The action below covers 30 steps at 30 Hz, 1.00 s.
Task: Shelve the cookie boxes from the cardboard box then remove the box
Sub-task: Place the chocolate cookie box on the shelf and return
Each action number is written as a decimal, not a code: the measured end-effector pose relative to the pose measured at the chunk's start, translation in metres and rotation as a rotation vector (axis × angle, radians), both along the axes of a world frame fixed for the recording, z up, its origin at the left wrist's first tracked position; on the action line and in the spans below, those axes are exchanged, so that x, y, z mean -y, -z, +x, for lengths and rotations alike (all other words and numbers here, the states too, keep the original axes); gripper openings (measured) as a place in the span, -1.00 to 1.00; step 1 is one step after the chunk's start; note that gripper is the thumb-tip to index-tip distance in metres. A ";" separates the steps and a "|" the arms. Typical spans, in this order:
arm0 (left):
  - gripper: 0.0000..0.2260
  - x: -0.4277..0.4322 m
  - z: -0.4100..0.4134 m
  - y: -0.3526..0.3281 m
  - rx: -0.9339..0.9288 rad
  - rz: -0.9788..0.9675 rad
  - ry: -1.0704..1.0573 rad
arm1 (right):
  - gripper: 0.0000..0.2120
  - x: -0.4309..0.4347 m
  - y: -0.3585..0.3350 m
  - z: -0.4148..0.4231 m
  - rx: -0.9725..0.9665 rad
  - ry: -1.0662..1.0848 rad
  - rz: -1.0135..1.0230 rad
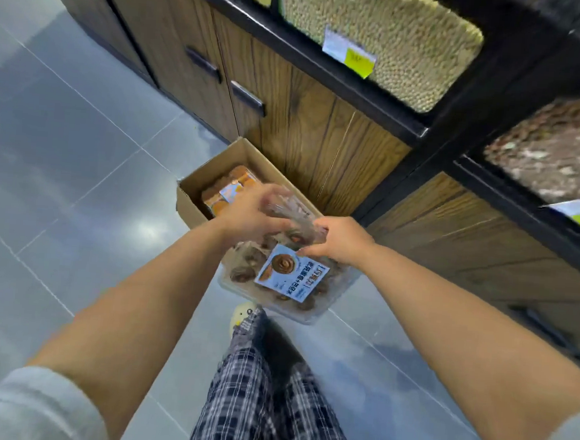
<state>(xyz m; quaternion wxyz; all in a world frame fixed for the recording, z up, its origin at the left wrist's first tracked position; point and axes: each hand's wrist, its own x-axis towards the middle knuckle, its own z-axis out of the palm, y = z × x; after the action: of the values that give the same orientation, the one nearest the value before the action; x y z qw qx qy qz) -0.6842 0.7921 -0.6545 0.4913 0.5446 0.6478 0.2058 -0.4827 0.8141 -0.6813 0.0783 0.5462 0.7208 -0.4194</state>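
An open cardboard box (pixel 195 182) stands on the grey tile floor against the wooden cabinet. Inside it lies a clear cookie box (pixel 229 188) with orange cookies and a blue label. Above the box's near corner I hold clear plastic cookie boxes of brown swirl cookies. The lower cookie box (pixel 287 281) shows a blue and white label, and my right hand (pixel 340 239) grips its far edge. My left hand (pixel 251 217) is closed on another clear cookie box (pixel 291 208), blurred, resting on top of it.
A wooden cabinet (pixel 322 136) with dark handles runs along the right. Above it sit black-framed bulk bins of grains (pixel 380 37) with yellow price tags. My plaid trouser leg and pale slipper (pixel 242 314) are below the hands. Grey tile floor (pixel 62 169) spreads to the left.
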 end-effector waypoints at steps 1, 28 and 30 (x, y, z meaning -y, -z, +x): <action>-0.62 0.006 0.005 -0.022 -0.005 -0.007 0.017 | -0.43 0.009 -0.023 0.008 0.025 -0.008 -0.009; -0.70 0.180 0.224 -0.194 0.578 -0.578 0.271 | -0.74 0.416 -0.201 0.125 -1.255 2.241 0.031; -0.72 0.217 0.255 -0.193 0.530 -0.659 0.417 | -0.72 0.450 -0.205 0.126 -1.356 2.371 0.273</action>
<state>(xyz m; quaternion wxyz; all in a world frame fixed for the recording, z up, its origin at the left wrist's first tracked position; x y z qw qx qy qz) -0.4293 0.5750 -0.4613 0.8174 0.4066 0.4076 0.0183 -0.3569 0.3643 -0.4759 -0.7421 0.5225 -0.2415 -0.3433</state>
